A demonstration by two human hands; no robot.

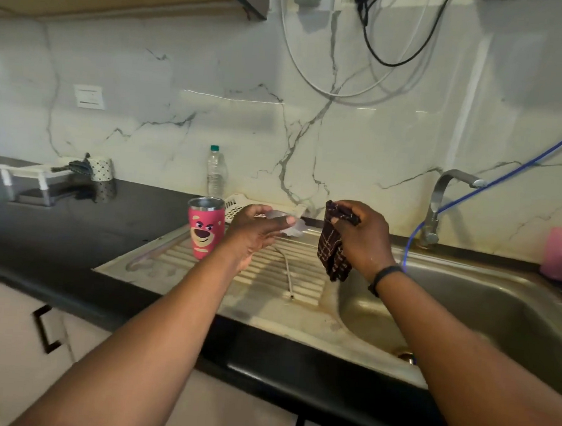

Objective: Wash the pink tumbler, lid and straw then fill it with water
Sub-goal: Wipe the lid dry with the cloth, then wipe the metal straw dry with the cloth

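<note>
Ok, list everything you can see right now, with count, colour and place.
tumbler: 1, pink with a bear face, upright on the drainboard, no lid on.
lid: 1, clear, held in the left hand.
straw: 1, pale, lying on the drainboard.
cloth: 1, dark checked, hanging from the right hand.
sink: 1, steel, right of the drainboard.
tap: 1, steel, behind the sink.
water bottle: 1, clear with green cap, by the wall.
pink cup: 1, far right on the counter.
left hand: holds the lid.
right hand: pinches the cloth; dark band on the wrist.
</note>
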